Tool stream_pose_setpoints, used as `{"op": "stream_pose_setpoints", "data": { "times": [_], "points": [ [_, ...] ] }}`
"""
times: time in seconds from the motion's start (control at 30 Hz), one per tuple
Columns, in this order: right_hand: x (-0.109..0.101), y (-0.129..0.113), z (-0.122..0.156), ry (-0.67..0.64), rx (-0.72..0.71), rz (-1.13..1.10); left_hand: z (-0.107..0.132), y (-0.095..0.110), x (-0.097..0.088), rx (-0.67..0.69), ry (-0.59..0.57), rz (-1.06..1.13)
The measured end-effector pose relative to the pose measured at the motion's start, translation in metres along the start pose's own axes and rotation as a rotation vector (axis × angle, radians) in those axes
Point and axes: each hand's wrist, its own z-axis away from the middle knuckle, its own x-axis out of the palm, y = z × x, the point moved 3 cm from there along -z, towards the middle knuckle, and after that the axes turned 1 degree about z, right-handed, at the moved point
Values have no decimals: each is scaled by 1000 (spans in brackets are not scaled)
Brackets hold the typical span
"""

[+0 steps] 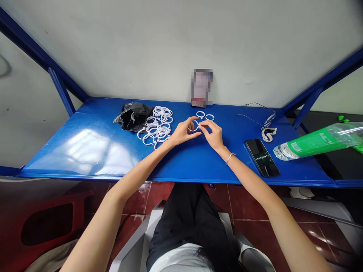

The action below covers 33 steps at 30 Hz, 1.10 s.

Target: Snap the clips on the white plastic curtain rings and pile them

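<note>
Over the middle of the blue table [85,151], my left hand [183,132] and my right hand [212,133] meet and pinch one white plastic ring [194,126] between their fingertips. Both hands are closed on it. A silver bracelet [230,157] sits on my right wrist. Just behind the hands lie two loose white rings [204,115]. To the left of my left hand is a pile of several white rings [157,126], and beside it a crumpled black plastic bag [132,115].
A phone [262,157] lies face up at the right, with a clear bottle with a green label [317,142] on its side beyond it. Glasses [265,120] and a white clip lie at the back right. A small standing object [201,88] leans on the wall.
</note>
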Motion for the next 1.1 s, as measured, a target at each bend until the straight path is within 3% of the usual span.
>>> {"op": "stream_pose_setpoints", "data": {
  "times": [0.3,1.1],
  "points": [
    [1,1,0,-14,2,-40,1,-6,0,66,39,-91],
    [3,13,3,-8,162,-80,4,-10,2,30,125,-216]
  ]
}}
